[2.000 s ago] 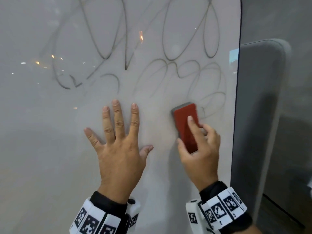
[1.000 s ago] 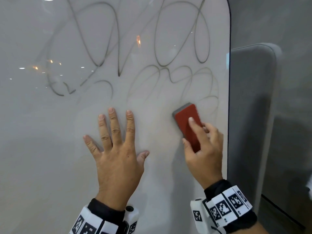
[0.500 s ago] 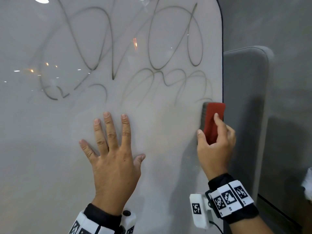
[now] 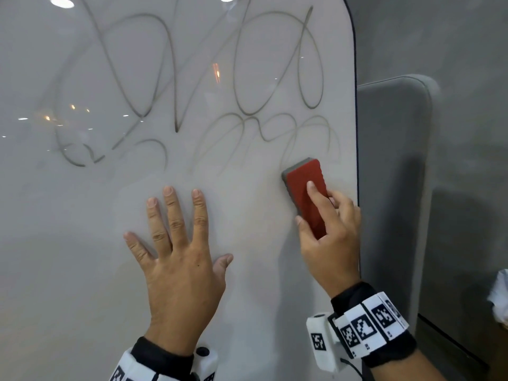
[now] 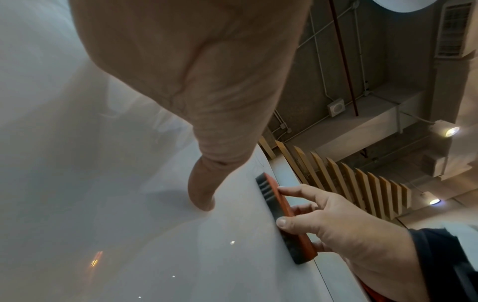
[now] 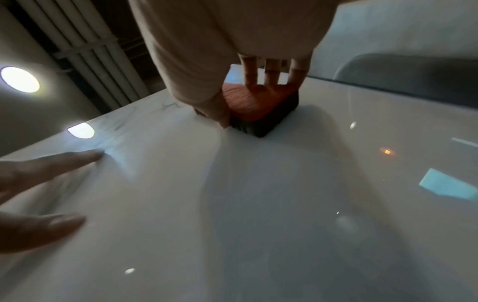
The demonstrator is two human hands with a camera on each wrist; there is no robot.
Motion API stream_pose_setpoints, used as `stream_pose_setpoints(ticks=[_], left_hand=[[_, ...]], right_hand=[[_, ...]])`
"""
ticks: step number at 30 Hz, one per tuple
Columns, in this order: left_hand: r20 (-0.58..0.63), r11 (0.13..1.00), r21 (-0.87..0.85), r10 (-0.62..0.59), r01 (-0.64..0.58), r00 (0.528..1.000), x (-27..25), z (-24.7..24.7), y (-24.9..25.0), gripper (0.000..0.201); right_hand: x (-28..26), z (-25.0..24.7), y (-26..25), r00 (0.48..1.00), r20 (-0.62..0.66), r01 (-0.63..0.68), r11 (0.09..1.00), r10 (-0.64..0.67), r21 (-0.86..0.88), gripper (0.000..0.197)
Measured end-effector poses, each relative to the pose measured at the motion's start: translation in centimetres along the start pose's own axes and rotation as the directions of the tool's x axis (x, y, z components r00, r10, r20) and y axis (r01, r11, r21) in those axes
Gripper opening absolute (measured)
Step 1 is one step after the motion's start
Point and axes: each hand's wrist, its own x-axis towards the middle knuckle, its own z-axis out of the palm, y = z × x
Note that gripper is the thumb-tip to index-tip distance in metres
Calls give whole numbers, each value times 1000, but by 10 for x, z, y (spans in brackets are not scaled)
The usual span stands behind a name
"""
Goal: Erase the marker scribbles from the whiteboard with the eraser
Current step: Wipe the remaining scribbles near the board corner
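A red-backed eraser (image 4: 305, 188) with a dark felt face lies flat against the whiteboard (image 4: 82, 270) near its right edge. My right hand (image 4: 328, 235) grips it, thumb on the left side, index finger on the red back; the eraser (image 5: 282, 216) and its dark felt show side-on in the left wrist view, and the eraser (image 6: 258, 104) sits under the fingers in the right wrist view. Grey marker scribbles (image 4: 247, 78) loop across the board above it, the lower ones faint. My left hand (image 4: 178, 243) rests flat on the board, fingers spread, left of the eraser.
The whiteboard's rounded right edge (image 4: 356, 105) runs just right of the eraser. Behind it stands a grey padded panel (image 4: 393, 188). Something white (image 4: 499, 295) shows at the far right. Ceiling lights reflect in the glossy board.
The eraser swung out to the board's right edge half a second ago and has come back left, tilted, just under the faint lower loops. The left hand has stayed pressed in place.
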Motion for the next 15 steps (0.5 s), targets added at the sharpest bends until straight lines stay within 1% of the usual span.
stream_pose_setpoints(ticks=[1, 2, 4, 5, 6, 7, 9, 11, 12, 13, 14, 15], left_hand=[[0, 1000, -1, 1, -1, 1000, 0, 0, 0, 124], [1, 1000, 1, 4, -4, 1000, 0, 0, -1, 123], [2, 1000, 3, 6, -6, 1000, -1, 0, -1, 124], [-2, 1000, 1, 5, -5, 1000, -1, 0, 0, 124], [-5, 1000, -1, 3, -3, 1000, -1, 0, 0, 124], [-6, 1000, -2, 0, 0, 1000, -1, 0, 1, 125], [-5, 1000, -4, -4, 4, 1000, -1, 1, 1, 125], [-1, 1000, -5, -1, 1, 1000, 0, 1, 1, 125], [2, 1000, -3, 2, -2, 1000, 0, 1, 1, 124], [4, 1000, 0, 5, -5, 1000, 0, 1, 0, 124], [6, 1000, 1, 7, -7, 1000, -1, 1, 0, 123], [9, 1000, -2, 9, -9, 1000, -2, 1, 0, 123]], right_hand=[[3, -3, 6, 1000, -11, 5, 1000, -5, -13, 61], [9, -5, 13, 997, -59, -42, 999, 41, -10, 61], [21, -7, 21, 966, -151, -206, 977, 212, 54, 62], [24, -7, 19, 953, -164, -243, 966, 254, 82, 62], [22, -4, 12, 957, -160, -230, 969, 242, 90, 62], [17, -1, 3, 971, -141, -182, 980, 193, 84, 62], [1, 6, -14, 998, -42, -39, 996, 43, 77, 62], [-5, 6, -20, 995, 65, 73, 995, -77, 68, 61], [-2, 6, -17, 993, 64, 98, 994, -101, 51, 61], [3, 4, -12, 997, 23, 79, 996, -80, 45, 61], [9, 3, -7, 999, -37, 11, 998, -8, 64, 61], [15, 2, -4, 991, -93, -84, 991, 93, 103, 62]])
